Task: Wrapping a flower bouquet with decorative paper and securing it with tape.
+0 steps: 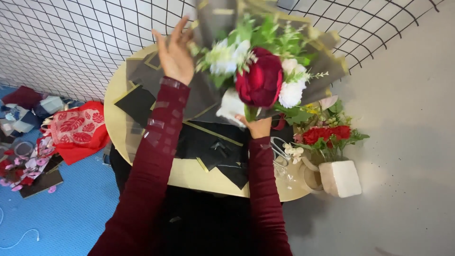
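A: Where are our fingers?

B: Our left hand is lifted with fingers spread wide, gripping nothing, palm brushing the dark wrapping paper at the bouquet's left edge. Our right hand is closed around the bouquet from below, at the stems.

A: And the bouquet itself?

B: We hold it raised above the round gold table, tilted toward us: one big dark red bloom among white flowers and greenery.

A: Which step does this look like?

B: Shaping the wrap, we judge. The next move probably needs the open hand to smooth or fold the paper while the other keeps the stems steady.

A: What surrounds us?

B: Black paper sheets cover the table. A second bunch of red flowers and a white block crowd its right edge, near our right wrist. A wire grid stands behind; cloth and petals litter the blue floor.
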